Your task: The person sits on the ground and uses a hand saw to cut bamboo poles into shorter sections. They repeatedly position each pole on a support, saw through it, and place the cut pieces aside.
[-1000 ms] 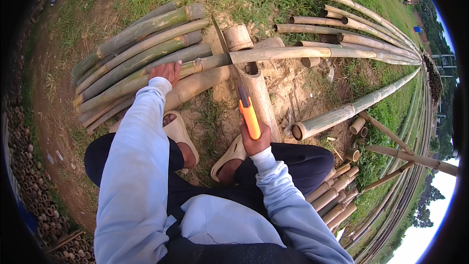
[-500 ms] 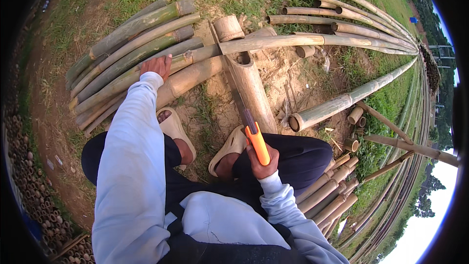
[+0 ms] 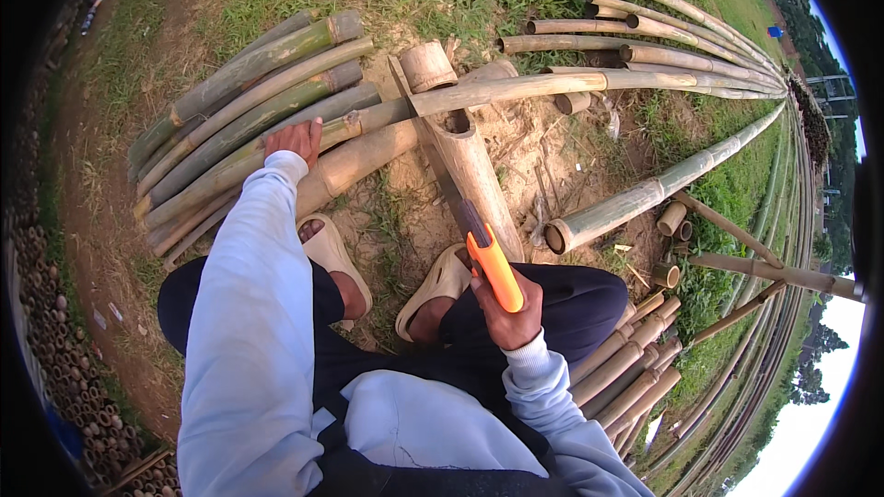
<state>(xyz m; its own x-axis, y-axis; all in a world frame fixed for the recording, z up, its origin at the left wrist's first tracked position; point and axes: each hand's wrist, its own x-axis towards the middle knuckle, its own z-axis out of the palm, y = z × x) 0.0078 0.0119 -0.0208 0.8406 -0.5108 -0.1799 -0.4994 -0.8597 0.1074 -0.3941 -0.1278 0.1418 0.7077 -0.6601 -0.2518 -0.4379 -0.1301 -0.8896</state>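
Note:
My left hand (image 3: pixel 295 141) grips a long bamboo pole (image 3: pixel 525 88) from above, its fingers bent over the pole. My right hand (image 3: pixel 512 311) is closed round the orange handle of a handsaw (image 3: pixel 446 172). The saw's blade crosses the pole at a slant, just right of the pole's left part, and its tip points away from me. Under the pole, close to the blade, lies a thick bamboo support piece (image 3: pixel 479 175) with a cutout. A short upright-looking bamboo section (image 3: pixel 427 66) is just beyond the blade.
Several cut bamboo lengths (image 3: pixel 267 60) lie side by side at the left. Long poles (image 3: pixel 663 29) stretch away at the right, with one green-grey pole (image 3: pixel 645 191) nearer. More short pieces (image 3: pixel 626 354) lie beside my right knee. My sandals (image 3: pixel 336 258) stand close below the pole.
My right hand and the saw have shifted slightly to the right and back toward me, the blade still across the pole. My left hand keeps its place on the pole.

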